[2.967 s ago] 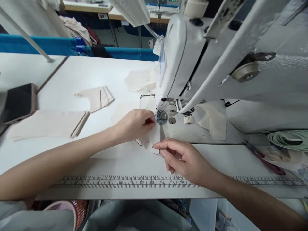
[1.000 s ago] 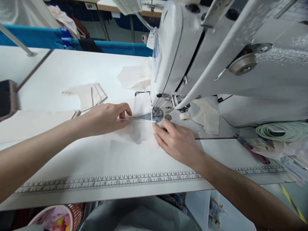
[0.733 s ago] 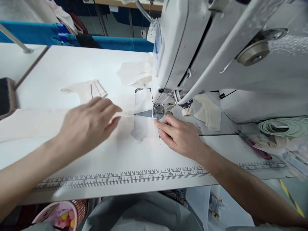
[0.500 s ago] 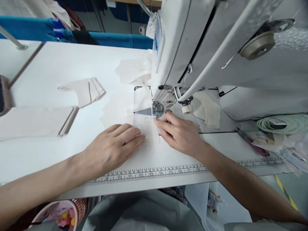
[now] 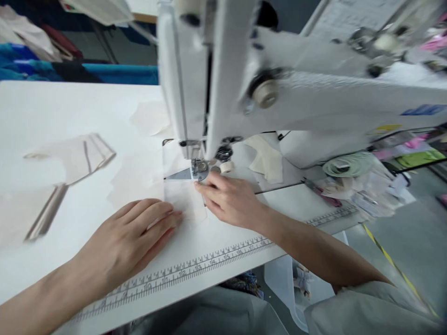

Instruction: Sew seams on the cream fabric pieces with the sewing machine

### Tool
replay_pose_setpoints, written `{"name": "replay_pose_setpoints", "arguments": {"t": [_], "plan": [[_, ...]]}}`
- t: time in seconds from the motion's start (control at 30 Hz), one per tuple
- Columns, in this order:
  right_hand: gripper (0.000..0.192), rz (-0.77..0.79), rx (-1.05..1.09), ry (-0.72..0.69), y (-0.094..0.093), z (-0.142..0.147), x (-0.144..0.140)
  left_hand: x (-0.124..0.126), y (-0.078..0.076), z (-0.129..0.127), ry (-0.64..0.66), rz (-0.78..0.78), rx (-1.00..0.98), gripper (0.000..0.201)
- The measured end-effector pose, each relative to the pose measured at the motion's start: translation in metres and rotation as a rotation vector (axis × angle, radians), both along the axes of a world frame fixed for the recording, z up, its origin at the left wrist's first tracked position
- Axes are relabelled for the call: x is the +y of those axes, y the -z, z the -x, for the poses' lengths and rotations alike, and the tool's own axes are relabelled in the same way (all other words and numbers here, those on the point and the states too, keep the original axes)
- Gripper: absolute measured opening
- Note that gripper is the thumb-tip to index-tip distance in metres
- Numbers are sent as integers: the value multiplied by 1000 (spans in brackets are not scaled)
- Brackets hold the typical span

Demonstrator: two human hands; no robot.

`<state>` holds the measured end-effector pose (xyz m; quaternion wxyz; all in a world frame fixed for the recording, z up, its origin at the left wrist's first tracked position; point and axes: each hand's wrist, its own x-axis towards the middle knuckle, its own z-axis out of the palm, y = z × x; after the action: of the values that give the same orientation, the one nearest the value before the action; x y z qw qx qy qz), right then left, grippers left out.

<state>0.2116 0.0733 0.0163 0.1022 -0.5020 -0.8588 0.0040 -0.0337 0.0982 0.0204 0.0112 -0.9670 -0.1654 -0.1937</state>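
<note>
A thin whitish fabric piece [image 5: 186,200] lies on the machine bed, its far end at the presser foot [image 5: 199,168] of the white sewing machine [image 5: 190,93]. My left hand [image 5: 136,232] rests on it with the fingers laid flat and close together. Just in front of the foot, my right hand [image 5: 230,200] pinches the fabric's right edge between thumb and forefinger. Its remaining fingers are curled, and the exact grip is partly hidden. A grey pointed metal plate [image 5: 179,174] shows left of the foot.
Cut fabric pieces [image 5: 75,156] and a folded stack [image 5: 28,209] lie left. Behind my right hand are more fabric scraps [image 5: 267,158], snips [image 5: 323,193] and a coiled pale green cord [image 5: 344,165]. A printed ruler [image 5: 188,270] runs along the front edge, above a plastic bin [image 5: 279,279].
The camera view has turned to the right and tilted, so the machine and hands sit further left. Both hands keep nearly the same places by the presser foot.
</note>
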Motion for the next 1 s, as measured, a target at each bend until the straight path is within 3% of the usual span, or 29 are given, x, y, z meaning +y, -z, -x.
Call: {"name": "replay_pose_setpoints", "arguments": {"t": [0.13, 0.23, 0.3, 0.4, 0.47, 0.63, 0.8, 1.0], "plan": [[31, 9, -10, -29, -18, -14, -2, 2, 2, 4, 38, -7, -52, 33], [24, 1, 38, 43, -39, -57, -7, 1, -1, 3, 43, -3, -112, 46], [16, -4, 64, 199, -48, -95, -9, -1, -6, 0, 52, 16, -118, 49], [14, 90, 73, 376, -46, -143, -8, -4, -14, -11, 66, 58, -79, 44], [21, 141, 73, 371, -39, -160, -6, -7, -21, -24, 99, 91, -32, 39], [9, 133, 95, 311, -27, -167, -2, -14, -31, -78, 165, 260, -23, 29], [13, 90, 115, 254, -25, -172, -4, -3, -32, -136, 220, 356, -1, 23], [19, 25, 130, 248, -20, -176, -8, 21, -22, -191, 102, 314, -33, 26]]}}
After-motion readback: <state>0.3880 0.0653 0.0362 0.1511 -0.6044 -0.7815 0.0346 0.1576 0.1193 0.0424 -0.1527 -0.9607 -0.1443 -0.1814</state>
